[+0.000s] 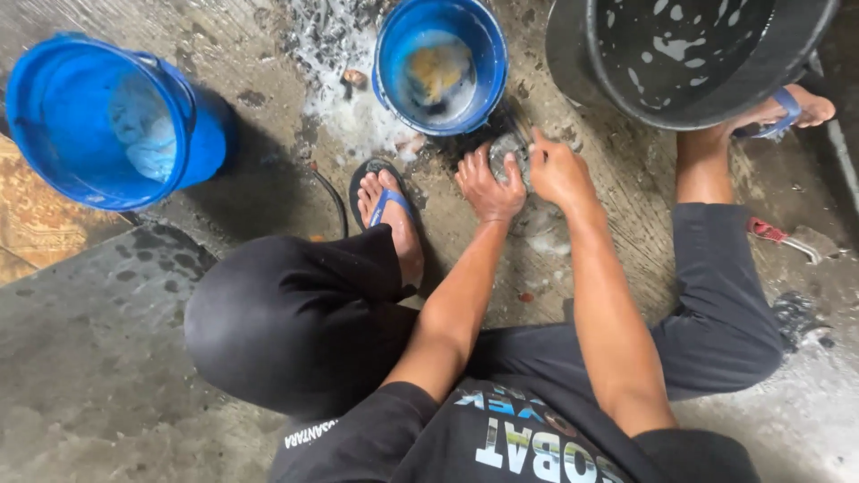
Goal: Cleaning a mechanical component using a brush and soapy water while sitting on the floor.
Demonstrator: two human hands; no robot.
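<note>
The left hand [489, 185] lies palm down with its fingers curled over a small wet greyish object [506, 150], pressing it against the concrete floor [107, 358]. The right hand [557, 170] meets it from the other side, fingers bent and closed on the same object, so both hands grip it between them; what the object is cannot be told, since the fingers cover most of it.

Just beyond the fingertips of both hands stands a small blue bucket [440, 64], open side up, with murky water and something yellowish inside. Soapy foam [344, 89] spreads over the floor to the left of that bucket, beyond the left hand.

Just left of the left hand rests the person's foot in a blue-strapped sandal [386, 207]. Well to the left of that lies a larger blue bucket [107, 125], tipped toward the camera, with pale cloth in it.

Beyond and to the right of the right hand sits a big black tub [689, 58] flecked with suds, and the other sandalled foot [783, 109] shows beside its rim. Farther right, a red-handled tool [780, 236] lies on the floor, well apart from both hands.
</note>
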